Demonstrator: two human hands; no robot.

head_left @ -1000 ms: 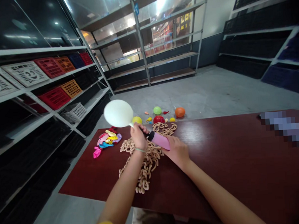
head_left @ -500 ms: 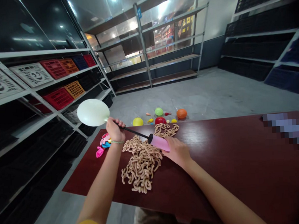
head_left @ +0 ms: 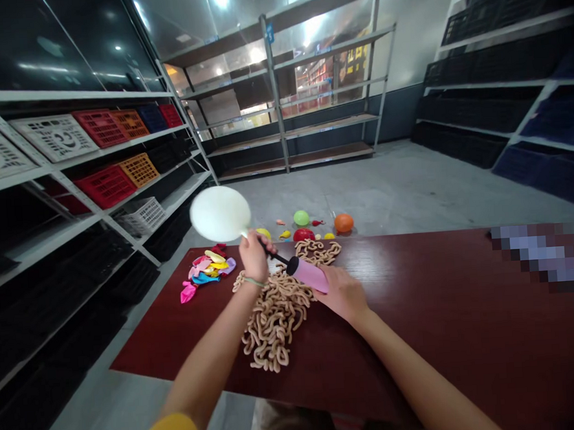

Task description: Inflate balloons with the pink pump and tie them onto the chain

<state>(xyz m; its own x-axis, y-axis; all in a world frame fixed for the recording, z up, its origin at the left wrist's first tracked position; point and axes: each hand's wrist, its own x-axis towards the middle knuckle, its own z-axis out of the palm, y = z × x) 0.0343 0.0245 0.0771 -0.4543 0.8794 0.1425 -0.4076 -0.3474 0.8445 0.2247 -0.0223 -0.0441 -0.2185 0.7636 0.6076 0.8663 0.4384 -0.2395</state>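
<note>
Grasping a pink, probably plastic cylinder, the right hand curves round it

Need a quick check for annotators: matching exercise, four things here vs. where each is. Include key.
Things
1. White balloon
2. Pump
3. Orange balloon
4. Limp balloons

Places
A. On the floor beyond the table
B. In a pile on the table's left part
C. Inflated, just beyond the left hand
D. Pink part in the right hand

Pairs: 1-C, 2-D, 3-A, 4-B
</note>
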